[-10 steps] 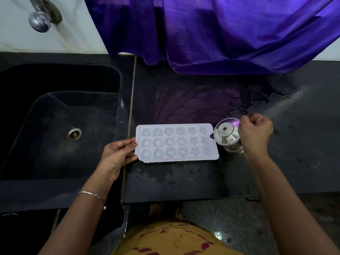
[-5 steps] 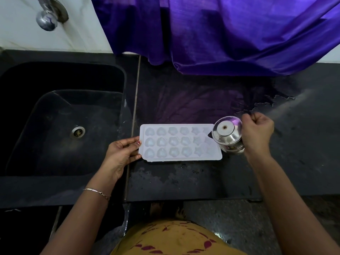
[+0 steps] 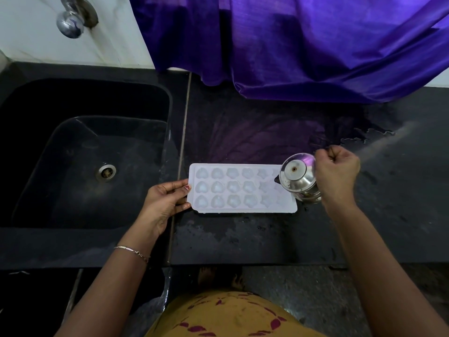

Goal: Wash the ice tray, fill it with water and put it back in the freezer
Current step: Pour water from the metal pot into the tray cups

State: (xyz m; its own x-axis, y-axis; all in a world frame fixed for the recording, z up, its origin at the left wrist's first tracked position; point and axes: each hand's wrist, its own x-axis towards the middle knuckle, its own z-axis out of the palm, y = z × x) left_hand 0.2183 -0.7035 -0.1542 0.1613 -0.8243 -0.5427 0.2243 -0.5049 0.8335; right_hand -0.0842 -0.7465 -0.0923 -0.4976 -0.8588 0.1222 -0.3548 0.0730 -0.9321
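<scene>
Firstly, right hand [image 3: 336,176]: fist curled round the handle of a small shiny lidded steel jug [image 3: 297,180], tilted, its spout over the 3 o'clock end of the white rectangular plastic ice tray [image 3: 243,188], which lies flat on the wet black stone counter [image 3: 243,239]. Left hand [image 3: 165,205]: fingers and thumb pinching the tray's short 9 o'clock edge, thin chain bracelet [image 3: 132,251] at the wrist. Beyond the tray: black sink [image 3: 60,166] at 9 o'clock, chrome tap [image 3: 69,24] at 11 o'clock, purple satin cloth [image 3: 291,45] draped at 12 o'clock.
</scene>
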